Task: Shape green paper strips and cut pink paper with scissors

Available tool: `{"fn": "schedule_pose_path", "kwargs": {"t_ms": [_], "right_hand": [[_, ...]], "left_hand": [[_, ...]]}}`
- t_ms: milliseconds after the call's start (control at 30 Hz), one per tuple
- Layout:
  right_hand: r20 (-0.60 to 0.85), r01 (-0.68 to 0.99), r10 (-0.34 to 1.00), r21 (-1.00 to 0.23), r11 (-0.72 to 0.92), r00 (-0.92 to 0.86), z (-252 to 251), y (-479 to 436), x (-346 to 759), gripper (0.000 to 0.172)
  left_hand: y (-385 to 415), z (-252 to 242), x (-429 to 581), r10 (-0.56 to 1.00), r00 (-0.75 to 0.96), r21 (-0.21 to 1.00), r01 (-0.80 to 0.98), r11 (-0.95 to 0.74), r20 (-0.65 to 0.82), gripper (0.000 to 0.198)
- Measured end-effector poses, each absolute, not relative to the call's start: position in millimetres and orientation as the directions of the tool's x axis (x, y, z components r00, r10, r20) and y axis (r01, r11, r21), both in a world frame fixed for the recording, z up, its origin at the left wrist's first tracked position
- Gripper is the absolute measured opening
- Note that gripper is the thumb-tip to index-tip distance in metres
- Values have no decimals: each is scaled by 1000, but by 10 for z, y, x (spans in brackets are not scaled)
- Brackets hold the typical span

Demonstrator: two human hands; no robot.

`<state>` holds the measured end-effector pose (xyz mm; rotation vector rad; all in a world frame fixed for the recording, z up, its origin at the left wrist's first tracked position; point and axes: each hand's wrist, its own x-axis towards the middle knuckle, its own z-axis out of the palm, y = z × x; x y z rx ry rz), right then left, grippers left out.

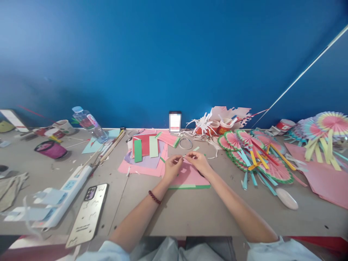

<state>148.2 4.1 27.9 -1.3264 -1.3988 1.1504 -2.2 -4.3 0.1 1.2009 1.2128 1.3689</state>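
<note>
Grey tabletop (190,214) nearest us: one phone (88,214) lies face down at lower left, one white power strip (67,192) just beside it. We see our left hand (172,169) and right hand (199,162) meeting over a pink paper sheet (190,177) with a green edge, at table centre. Fingertips of both hands are pinched on a small thin strip (184,156) held between them; whether paper or tape we cannot tell. We judge it very light, limp and easily torn or creased, so best held at its two ends, as now. One beaded bracelet (154,197) on the left wrist.

Beyond the hands: a stack of coloured paper (145,152) with two green strips on top, one tape ring (186,143). To the right, a heap of pleated paper fans (255,156), too overlapped to count. At left, one water bottle (88,123) lying tilted. Behind everything, a blue wall (163,54).
</note>
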Motion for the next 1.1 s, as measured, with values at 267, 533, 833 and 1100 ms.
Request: {"fn": "schedule_pose_path", "kwargs": {"t_ms": [267,533,833,1100], "right_hand": [[-23,178,999,-984,-16,-39,336,19,1468,32],[-18,184,999,-983,-12,-32,285,43,1473,28],[-31,153,999,-988,-26,-29,307,36,1465,34],[-39,151,999,-988,-35,-20,332,21,1456,35]], "left_hand": [[-68,31,-7,992,-97,995,-34,-90,86,20],[-67,14,-15,991,-87,994,-24,-103,100,21],[-75,70,-2,993,-90,995,-41,-86,82,21],[-86,72,-11,994,-74,996,-35,-88,85,18]]}}
